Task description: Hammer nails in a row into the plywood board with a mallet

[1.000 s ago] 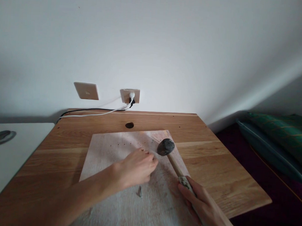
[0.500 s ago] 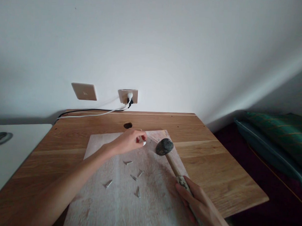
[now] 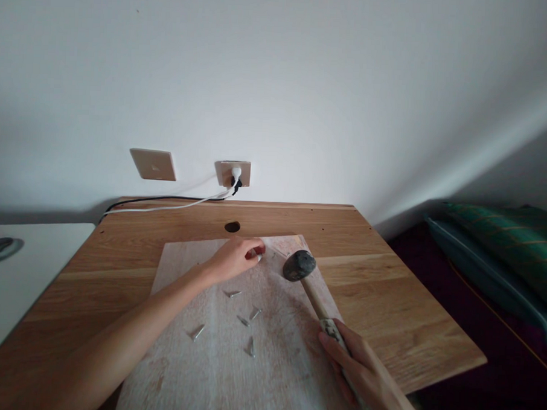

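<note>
My right hand [image 3: 352,359] is wrapped around the handle of a rubber mallet [image 3: 299,266]; its dark head is raised over the right part of a pale wooden board [image 3: 212,371]. Near the board's far edge, the fingers of my left hand [image 3: 238,258] are curled into a pinch. A small whitish bit shows at those fingertips, too small to name. Several silver screws lie loose on the board, among them one screw [image 3: 198,332] at the left and another screw [image 3: 252,347] closer to me.
Under the board is a wooden tabletop [image 3: 378,294] with a round cable hole [image 3: 232,227]. Cords [image 3: 178,208] run along its back edge to a wall socket [image 3: 232,173]. A white surface [image 3: 30,279] adjoins on the left; cushions [image 3: 502,257] lie to the right.
My left hand has shifted very slightly, its fingers still pinched. The mallet stays at nearly the same spot in my right hand, and the screws have not moved.
</note>
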`<state>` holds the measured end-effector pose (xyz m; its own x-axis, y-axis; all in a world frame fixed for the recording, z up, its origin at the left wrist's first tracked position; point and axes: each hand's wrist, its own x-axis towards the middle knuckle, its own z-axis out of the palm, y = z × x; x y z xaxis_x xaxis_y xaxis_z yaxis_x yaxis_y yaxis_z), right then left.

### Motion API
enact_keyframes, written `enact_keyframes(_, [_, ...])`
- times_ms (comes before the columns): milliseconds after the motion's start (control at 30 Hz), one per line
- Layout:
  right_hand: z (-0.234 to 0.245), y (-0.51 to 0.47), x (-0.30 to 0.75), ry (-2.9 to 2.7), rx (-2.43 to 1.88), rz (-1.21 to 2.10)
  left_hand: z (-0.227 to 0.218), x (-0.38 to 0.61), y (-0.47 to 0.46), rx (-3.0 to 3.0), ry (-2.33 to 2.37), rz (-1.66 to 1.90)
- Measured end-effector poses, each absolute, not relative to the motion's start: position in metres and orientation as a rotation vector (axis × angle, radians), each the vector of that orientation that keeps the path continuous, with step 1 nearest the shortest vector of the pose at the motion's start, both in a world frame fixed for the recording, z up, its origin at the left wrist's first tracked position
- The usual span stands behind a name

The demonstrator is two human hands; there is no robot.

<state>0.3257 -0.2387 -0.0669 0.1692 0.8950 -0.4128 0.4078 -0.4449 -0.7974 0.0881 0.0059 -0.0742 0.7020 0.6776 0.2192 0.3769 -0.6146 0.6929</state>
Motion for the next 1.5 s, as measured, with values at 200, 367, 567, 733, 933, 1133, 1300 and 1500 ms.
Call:
enact_keyframes(200, [-0.061, -0.237, 0.322, -1.272, -1.912, 1.188, -0.079, 0.089, 0.006, 2.309, 0.757, 0.693])
enact_keyframes(367, [-0.050, -0.215, 0.311, -1.318, -1.811, 1.259, -0.083, 0.092, 0.009, 2.180, 0.812, 0.655])
enact_keyframes(567, [-0.042, -0.188, 0.302, -1.429, -1.769, 1.259, -0.083, 0.092, 0.008, 2.076, 0.850, 0.696])
enact_keyframes(733, [-0.042, -0.188, 0.300, -1.433, -1.785, 1.242, -0.081, 0.093, 0.005, 2.077, 0.854, 0.725])
enact_keyframes(933, [-0.044, -0.188, 0.299, -1.431, -1.780, 1.233, -0.082, 0.093, 0.006, 2.076, 0.852, 0.701])
enact_keyframes(1133, [-0.052, -0.189, 0.300, -1.410, -1.778, 1.234, -0.081, 0.092, 0.006, 2.063, 0.850, 0.667])
enact_keyframes(1300, [-0.053, -0.188, 0.297, -1.446, -1.796, 1.217, -0.085, 0.094, 0.008, 2.100, 0.857, 0.657])
enact_keyframes(1500, [-0.049, -0.206, 0.299, -1.429, -1.822, 1.237, -0.049, 0.067, 0.008, 2.339, 0.764, 0.495])
